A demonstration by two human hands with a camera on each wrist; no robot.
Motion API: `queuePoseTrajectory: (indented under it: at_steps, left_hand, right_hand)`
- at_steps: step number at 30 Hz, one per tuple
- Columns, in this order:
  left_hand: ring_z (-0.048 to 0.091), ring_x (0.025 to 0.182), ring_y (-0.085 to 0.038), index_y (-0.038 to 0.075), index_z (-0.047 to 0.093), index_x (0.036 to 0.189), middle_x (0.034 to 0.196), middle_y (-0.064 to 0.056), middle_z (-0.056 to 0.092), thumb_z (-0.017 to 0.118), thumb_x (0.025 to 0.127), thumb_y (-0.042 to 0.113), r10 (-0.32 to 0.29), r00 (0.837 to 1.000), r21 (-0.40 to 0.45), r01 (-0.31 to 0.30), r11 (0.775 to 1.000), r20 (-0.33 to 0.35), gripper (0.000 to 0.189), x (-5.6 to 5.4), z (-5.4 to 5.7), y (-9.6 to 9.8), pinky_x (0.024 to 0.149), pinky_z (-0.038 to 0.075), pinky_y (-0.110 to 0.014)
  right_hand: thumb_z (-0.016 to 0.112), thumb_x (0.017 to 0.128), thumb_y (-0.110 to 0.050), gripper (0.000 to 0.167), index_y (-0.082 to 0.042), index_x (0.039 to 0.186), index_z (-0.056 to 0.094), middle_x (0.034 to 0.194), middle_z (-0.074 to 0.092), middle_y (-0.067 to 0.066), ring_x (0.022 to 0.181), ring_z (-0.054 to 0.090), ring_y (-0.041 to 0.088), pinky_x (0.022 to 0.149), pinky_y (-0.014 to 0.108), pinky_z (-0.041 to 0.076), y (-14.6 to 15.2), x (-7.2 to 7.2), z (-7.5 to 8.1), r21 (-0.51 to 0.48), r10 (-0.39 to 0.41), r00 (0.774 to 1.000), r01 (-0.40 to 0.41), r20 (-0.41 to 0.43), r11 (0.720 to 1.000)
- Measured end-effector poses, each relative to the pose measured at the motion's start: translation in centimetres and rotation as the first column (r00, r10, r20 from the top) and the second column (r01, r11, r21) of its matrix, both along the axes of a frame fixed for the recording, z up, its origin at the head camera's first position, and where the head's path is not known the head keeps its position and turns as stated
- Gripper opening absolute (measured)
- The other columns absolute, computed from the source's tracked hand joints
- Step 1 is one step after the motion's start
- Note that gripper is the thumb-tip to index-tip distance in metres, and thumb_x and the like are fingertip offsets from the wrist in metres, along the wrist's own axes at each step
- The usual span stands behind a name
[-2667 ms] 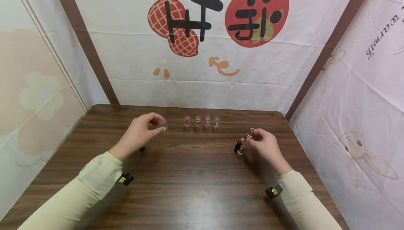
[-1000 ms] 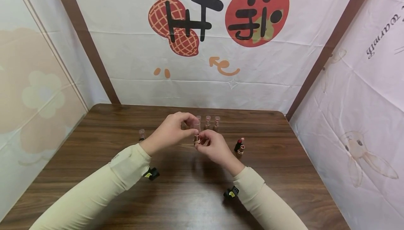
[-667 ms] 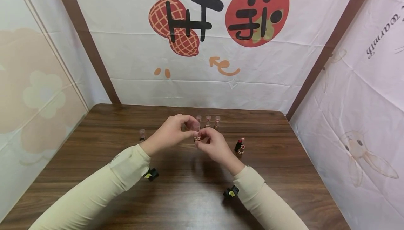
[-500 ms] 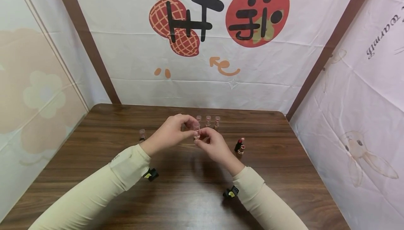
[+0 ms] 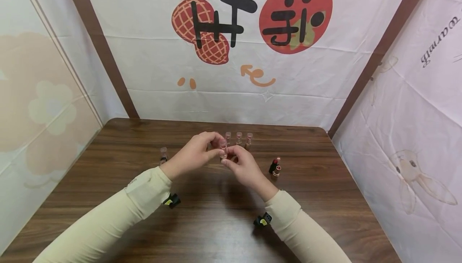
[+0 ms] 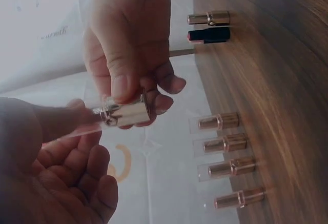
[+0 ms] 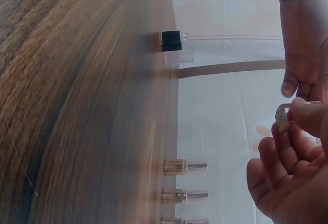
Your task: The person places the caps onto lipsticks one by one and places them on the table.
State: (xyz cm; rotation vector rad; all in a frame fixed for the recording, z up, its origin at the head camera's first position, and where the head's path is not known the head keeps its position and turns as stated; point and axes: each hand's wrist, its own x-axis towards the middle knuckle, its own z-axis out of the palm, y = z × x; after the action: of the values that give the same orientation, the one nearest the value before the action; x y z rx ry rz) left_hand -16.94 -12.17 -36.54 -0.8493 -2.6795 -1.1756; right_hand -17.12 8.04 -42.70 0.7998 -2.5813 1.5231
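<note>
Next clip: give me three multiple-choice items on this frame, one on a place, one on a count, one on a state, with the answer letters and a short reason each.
1. Where is the black-based tube with a clear cap?
A. left of both hands
B. in the right hand
C. in the back row

2. How many capped gold-based lipsticks stand in the back row?
A. two
B. four
C. six

3. How is the gold-based lipstick between the hands?
A. lying on the table
B. held off the wooden table
C. standing in the row

Answers: A, the black-based tube stands alone at left; B, the left wrist view shows four; B, left hand and right hand pinch the lipstick above the table.
</note>
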Motion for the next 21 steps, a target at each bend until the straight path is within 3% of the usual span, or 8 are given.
queuePoseTrajectory:
  at_steps: [8,15,21]
  left_hand:
    - [0.059,0.099,-0.016,0.015,0.068,0.106,0.099,0.005,0.065,0.075,0.095,0.017,0.007,0.999,-0.037,-0.008,0.999,-0.033,0.014,0.4,-0.9,0.1,0.086,0.048,-0.038]
    - [0.060,0.096,-0.017,0.019,0.072,0.106,0.097,0.006,0.066,0.079,0.092,0.019,0.033,0.999,-0.018,-0.033,0.999,0.014,0.016,0.3,-1.6,-0.3,0.080,0.050,-0.037]
    - [0.059,0.100,-0.018,0.018,0.073,0.110,0.102,0.004,0.067,0.082,0.089,0.020,0.049,0.999,-0.050,-0.049,0.998,-0.008,0.022,0.2,-1.9,-0.5,0.086,0.048,-0.040]
  right_hand:
    - [0.074,0.096,-0.016,0.019,-0.011,0.114,0.067,0.106,0.064,0.001,0.095,0.061,0.014,0.081,0.030,0.054,0.0,-0.2,-0.4,0.055,0.030,0.998,-0.027,-0.051,0.998]
    - [0.077,0.094,-0.025,0.021,-0.016,0.112,0.070,0.107,0.066,-0.003,0.105,0.060,0.018,0.091,0.036,0.051,0.1,-0.6,0.0,0.251,0.021,0.984,0.026,-0.180,0.968]
    - [0.077,0.093,-0.025,0.019,-0.014,0.107,0.071,0.106,0.067,0.000,0.104,0.061,0.021,0.090,0.037,0.051,-0.1,-0.8,0.1,0.290,0.031,0.988,0.014,-0.152,0.957]
